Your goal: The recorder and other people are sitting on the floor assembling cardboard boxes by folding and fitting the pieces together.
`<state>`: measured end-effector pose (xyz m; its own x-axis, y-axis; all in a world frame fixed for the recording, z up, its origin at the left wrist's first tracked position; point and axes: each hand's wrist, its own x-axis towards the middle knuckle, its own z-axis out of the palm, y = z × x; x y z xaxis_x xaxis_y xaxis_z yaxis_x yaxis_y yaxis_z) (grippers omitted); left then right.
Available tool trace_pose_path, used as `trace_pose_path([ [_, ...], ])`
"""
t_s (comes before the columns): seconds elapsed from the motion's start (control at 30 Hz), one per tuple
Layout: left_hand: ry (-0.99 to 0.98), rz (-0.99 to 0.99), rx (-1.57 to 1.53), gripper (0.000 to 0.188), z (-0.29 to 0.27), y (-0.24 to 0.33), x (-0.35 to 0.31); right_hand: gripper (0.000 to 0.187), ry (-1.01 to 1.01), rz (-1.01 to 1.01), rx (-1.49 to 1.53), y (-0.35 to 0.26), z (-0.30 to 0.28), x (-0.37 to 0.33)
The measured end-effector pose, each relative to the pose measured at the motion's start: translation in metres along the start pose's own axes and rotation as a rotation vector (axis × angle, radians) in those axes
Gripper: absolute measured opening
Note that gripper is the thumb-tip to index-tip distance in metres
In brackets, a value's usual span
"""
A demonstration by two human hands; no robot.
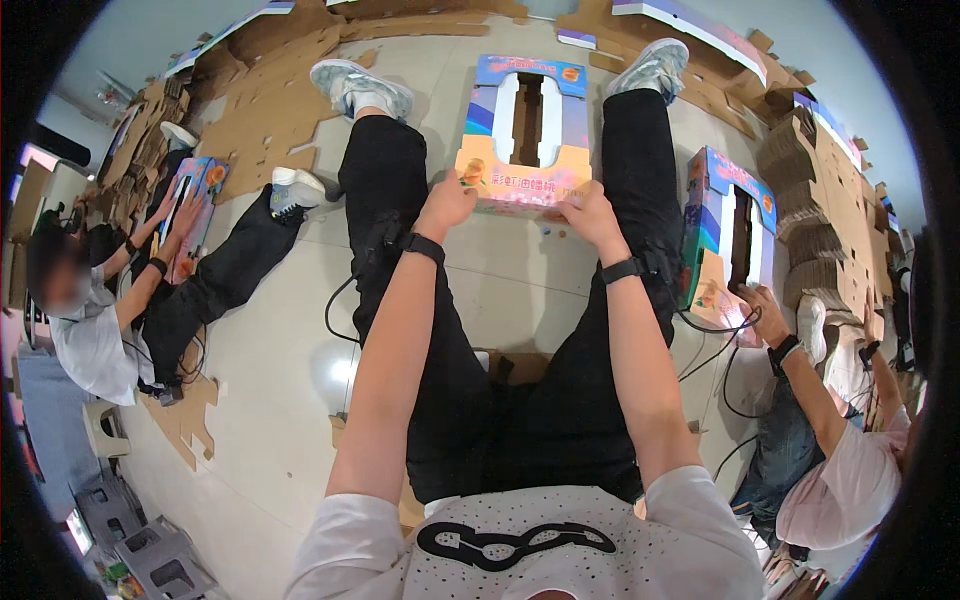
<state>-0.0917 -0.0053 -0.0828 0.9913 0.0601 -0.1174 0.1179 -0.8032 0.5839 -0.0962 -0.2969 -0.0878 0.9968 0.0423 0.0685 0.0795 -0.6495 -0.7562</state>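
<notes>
A colourful printed cardboard box (pixel 522 178) lies on the floor between my feet. Its top has a long opening with white edges, and the brown inside shows through. My left hand (pixel 447 207) is closed on the box's near left corner. At the near right corner, my right hand (pixel 592 214) pinches the edge, its thumb by the orange panel. Both hands stay low along the front wall, and some fingertips are hidden against the card.
To my right, a co-worker's hand (pixel 765 315) touches a similar box (pixel 730 235). Another person at left handles a third box (pixel 198 215). Flattened cardboard (pixel 265 120) covers the far floor, and stacked cardboard (pixel 815 215) stands at right. Dark cables (pixel 715 330) run beside my right leg.
</notes>
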Motion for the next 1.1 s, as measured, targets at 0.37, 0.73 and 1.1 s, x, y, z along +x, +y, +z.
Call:
trace_pose_path([
  [0.37,0.112,-0.117,-0.066,0.062,0.01,0.013,0.001,0.052,-0.026,0.15,0.01,-0.039,-0.009,-0.009],
  [0.73,0.09,-0.188,0.219,0.064,-0.006,0.033,0.002,0.069,-0.158,0.154,-0.283,-0.032,-0.024,-0.005],
  [1.1,0.358,0.079,-0.142,0.077,0.024,0.021,0.01,0.079,0.075,-0.032,-0.115,-0.023,0.0,-0.01],
])
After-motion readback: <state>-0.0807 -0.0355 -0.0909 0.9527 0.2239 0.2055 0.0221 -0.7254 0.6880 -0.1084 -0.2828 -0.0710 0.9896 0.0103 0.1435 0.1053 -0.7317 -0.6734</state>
